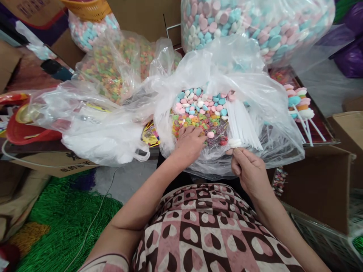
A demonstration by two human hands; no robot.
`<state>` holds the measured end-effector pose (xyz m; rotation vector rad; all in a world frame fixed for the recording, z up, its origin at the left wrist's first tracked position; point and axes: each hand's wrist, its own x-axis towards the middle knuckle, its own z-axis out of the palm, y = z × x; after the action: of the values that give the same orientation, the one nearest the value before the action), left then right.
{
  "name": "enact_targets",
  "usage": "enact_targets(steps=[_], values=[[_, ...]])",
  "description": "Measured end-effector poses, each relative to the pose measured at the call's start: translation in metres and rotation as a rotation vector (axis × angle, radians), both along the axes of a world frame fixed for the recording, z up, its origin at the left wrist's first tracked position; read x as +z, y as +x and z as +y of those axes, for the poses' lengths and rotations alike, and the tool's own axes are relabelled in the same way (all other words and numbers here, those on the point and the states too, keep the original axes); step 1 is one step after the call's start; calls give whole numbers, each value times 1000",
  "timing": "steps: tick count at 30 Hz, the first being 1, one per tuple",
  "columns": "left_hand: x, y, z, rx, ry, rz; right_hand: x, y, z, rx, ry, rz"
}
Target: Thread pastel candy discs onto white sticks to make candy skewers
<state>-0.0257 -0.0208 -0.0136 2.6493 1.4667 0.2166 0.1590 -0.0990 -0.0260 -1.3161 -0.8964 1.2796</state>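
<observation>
My left hand rests on a heap of colourful gummy rings, fingers bent but apart and their tips partly hidden among the rings. Thumb and forefinger of my right hand pinch at a white marshmallow; whether a stick runs through it is hidden by the fingers. Just beyond, a bundle of white sticks lies on the clear plastic bag. Pink, blue and white marshmallows are piled behind the rings. One loose pink marshmallow sits near my left fingertips.
Marshmallow skewers lie at the table's right end, beside an open cardboard box. Large bags of marshmallows and gummy rings stand behind. Left are a white plastic bag and a red basket. Green strands cover the floor.
</observation>
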Motion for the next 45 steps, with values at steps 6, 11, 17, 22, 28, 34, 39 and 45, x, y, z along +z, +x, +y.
enact_targets(steps=[6, 11, 17, 22, 28, 34, 39, 45], values=[[-1, -2, 13, -10, -55, -11, -5, 1, 0, 46, -4, -67], [-6, -8, 13, 69, -1, -60, -7, 4, 1, 56, -4, -101], [-10, -8, 16, 49, 60, -7, -11, 6, 1, 74, -7, -125], [-7, -8, 15, 59, 75, -57, -13, 6, 0, 108, -11, -149], [2, -12, 9, 13, 14, 10, -13, 5, 1, 123, -23, -144], [-3, -11, 16, 174, -80, -412, -12, 5, -2, 147, -28, -159], [-6, -6, 16, 361, -429, -1223, -3, -1, -5, 260, -69, -155], [-10, 12, 6, 398, -616, -1562, 4, -7, -3, 293, -110, -190]])
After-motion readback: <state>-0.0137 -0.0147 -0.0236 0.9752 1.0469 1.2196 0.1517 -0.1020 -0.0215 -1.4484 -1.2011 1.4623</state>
